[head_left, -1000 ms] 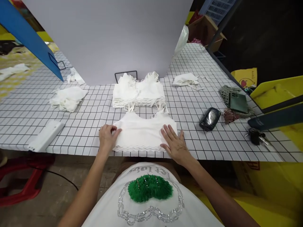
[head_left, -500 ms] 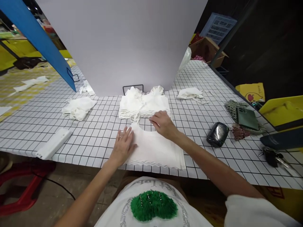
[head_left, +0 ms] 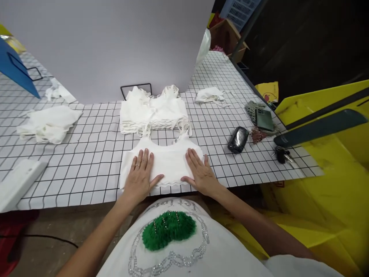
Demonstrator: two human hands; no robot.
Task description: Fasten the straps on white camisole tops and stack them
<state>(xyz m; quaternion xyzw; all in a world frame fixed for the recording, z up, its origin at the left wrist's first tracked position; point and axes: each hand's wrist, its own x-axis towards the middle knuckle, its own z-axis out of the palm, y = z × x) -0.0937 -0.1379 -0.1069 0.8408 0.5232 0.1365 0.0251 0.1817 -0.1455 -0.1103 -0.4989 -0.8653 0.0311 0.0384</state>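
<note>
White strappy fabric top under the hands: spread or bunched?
Spread; the white top lies flat and smooth beneath left hand and right hand.

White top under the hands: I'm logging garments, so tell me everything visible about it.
The top is white, apparently soft fabric, with a scooped neckline, thin straps and a wavy hem. It lies flat on the checked cloth, straps at the far side, hem toward the cloth's near edge. The left hand and right hand rest on its two sides. Its straps overlap the stack in view; contact is unclear.
</note>
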